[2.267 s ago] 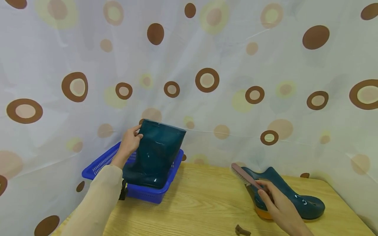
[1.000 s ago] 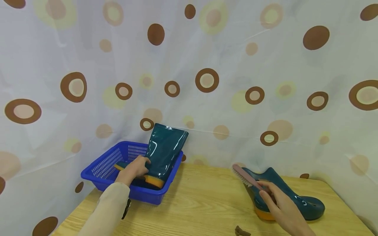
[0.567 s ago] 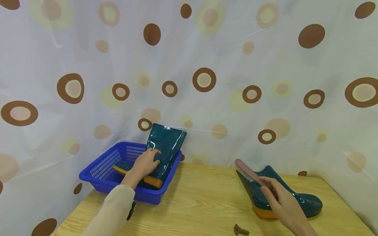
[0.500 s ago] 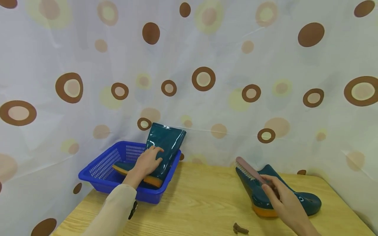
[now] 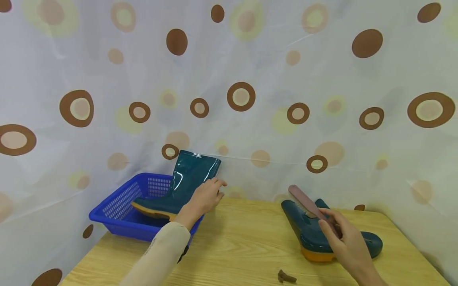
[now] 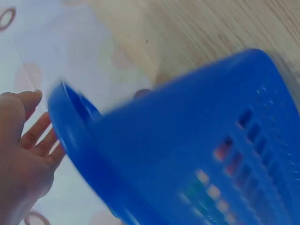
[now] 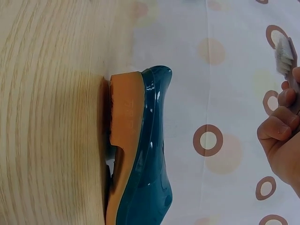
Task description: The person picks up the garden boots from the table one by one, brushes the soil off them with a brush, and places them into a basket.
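Observation:
A dark teal rubber boot [image 5: 192, 172] with an orange sole leans in the blue plastic basket [image 5: 117, 226], its shaft rising past the rim. My left hand [image 5: 203, 197] is over the basket's right side, fingers loosely extended, holding nothing. In the left wrist view that hand [image 6: 23, 159] appears beside the basket's rim [image 6: 84, 140]. My right hand [image 5: 348, 246] grips a pinkish-handled brush [image 5: 307, 200]. Its white bristles show in the right wrist view, above the fingers. Below the brush, a second teal boot [image 5: 370, 243] rests on the table, partly hidden by the right hand.
A small brown lump [image 5: 287, 277] lies near the front of the wooden table [image 5: 243, 238]. A white curtain [image 5: 272, 71] with brown and beige circles hangs behind it and at both sides.
My left hand first held the boot's shaft over the basket. The boot now leans inside it, released, and that hand has moved right. My right hand keeps the brush, its head slightly higher.

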Demonstrator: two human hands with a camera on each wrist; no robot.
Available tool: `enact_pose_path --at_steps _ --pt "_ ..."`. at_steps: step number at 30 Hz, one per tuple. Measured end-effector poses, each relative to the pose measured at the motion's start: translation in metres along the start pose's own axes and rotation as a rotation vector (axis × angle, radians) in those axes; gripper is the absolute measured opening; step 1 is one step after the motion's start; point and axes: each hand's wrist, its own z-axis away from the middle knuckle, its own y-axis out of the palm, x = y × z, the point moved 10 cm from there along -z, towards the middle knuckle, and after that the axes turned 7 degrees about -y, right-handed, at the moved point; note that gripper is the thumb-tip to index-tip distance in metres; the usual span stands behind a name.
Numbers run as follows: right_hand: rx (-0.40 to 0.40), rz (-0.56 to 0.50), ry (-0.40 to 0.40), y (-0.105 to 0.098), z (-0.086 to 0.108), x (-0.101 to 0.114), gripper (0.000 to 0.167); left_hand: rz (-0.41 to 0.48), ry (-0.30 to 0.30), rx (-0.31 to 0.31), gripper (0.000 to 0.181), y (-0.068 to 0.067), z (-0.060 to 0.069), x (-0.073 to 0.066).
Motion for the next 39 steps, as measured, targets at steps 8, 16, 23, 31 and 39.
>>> enact_pose_path --at_steps 8,16,23,31,39 --pt "-0.099 0.035 0.005 -0.016 0.003 -0.003 0.032 -0.034 0.076 0.084 0.033 0.036 -0.015 -0.059" --pt "-0.319 0.007 -0.026 -0.041 0.010 -0.004 0.032 -0.059 0.092 0.185 0.036 0.088 -0.025 -0.104" --pt "-0.363 -0.011 -0.003 -0.046 0.016 -0.005 0.030 0.051 0.032 0.287 0.042 0.135 -0.030 -0.140" --pt "-0.406 -0.042 0.015 -0.049 0.017 -0.003 0.029 0.076 -0.020 0.318 0.052 0.164 -0.035 -0.162" --pt "-0.403 -0.060 -0.018 -0.051 0.012 0.003 0.029 0.312 -0.205 0.378 0.069 0.176 -0.036 -0.157"
